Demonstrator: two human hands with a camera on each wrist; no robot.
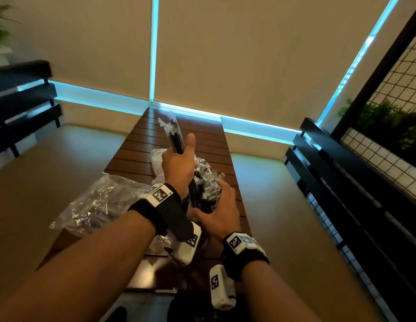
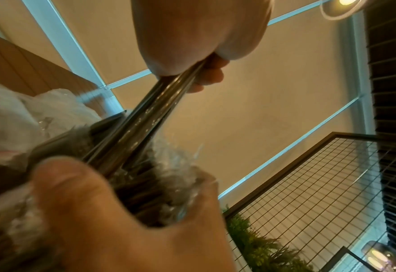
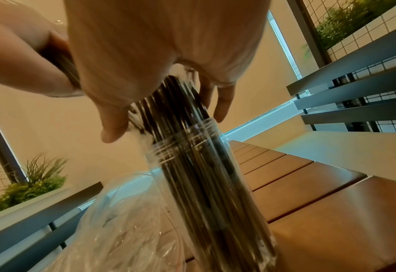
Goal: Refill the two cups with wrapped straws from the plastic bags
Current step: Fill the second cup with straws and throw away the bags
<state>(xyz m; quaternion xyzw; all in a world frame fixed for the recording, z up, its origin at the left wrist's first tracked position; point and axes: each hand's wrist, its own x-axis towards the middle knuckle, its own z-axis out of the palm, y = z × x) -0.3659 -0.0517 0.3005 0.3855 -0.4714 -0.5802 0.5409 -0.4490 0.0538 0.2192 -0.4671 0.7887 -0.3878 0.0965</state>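
We see the cup (image 3: 215, 193) standing on the desk (image 1: 209, 140), straws (image 3: 192, 165) in it, a plastic bag (image 1: 97, 205) lying to its left.

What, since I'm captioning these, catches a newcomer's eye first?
The left hand holds a bundle of black plastic-wrapped straws up over the slatted brown wooden table. Just below, the right hand grips the packed straws standing in a clear plastic cup, with crinkled clear plastic bags alongside.
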